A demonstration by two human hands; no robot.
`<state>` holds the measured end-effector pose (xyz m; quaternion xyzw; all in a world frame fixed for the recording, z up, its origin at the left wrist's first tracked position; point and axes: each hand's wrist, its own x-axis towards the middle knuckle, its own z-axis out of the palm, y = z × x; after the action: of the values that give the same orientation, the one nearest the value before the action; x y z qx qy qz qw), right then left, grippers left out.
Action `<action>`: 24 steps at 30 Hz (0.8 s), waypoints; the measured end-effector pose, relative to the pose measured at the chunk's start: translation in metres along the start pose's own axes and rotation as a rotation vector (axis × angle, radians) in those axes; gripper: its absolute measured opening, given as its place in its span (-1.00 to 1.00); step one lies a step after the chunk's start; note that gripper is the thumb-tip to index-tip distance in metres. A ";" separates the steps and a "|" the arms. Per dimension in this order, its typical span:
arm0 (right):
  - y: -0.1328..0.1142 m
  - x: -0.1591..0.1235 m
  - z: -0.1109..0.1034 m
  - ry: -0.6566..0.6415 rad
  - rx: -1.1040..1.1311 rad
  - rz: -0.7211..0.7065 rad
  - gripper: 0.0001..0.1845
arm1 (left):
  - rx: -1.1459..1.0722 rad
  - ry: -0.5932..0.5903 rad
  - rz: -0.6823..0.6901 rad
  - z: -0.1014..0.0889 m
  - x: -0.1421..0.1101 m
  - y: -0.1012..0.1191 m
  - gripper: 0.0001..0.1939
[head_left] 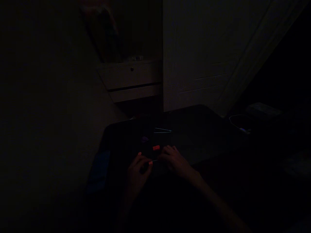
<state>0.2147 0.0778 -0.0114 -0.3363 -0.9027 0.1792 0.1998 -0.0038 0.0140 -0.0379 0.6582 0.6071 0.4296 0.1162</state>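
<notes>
The scene is very dark. My left hand [137,171] is closed in a pinch on a small orange piece [150,162], whose kind I cannot make out. A thin pale rod [155,160] runs from that piece toward my right hand [173,160], whose fingers are drawn together around its other end. Just beyond the left fingers shows another small orange bit [139,153]. A bright red-orange lump [156,147] lies on the dark table between and ahead of both hands. Farther off are a small purple piece [145,139] and a thin V-shaped metal tool like tweezers [163,130].
The dark table [194,126] reaches toward a pale panel [194,64] and a drawer unit [136,77]. On the left lies a blue flat object [99,170]. A white cable [232,120] and a pale box-like thing [263,110] are at the right.
</notes>
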 end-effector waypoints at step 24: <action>-0.001 0.002 0.001 -0.050 -0.047 0.018 -0.74 | -0.068 -0.012 -0.025 0.000 -0.002 -0.009 -0.81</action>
<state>0.2123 0.0777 -0.0113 -0.3445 -0.9083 0.1683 0.1674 -0.0106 0.0145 -0.0448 0.6488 0.5997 0.4445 0.1476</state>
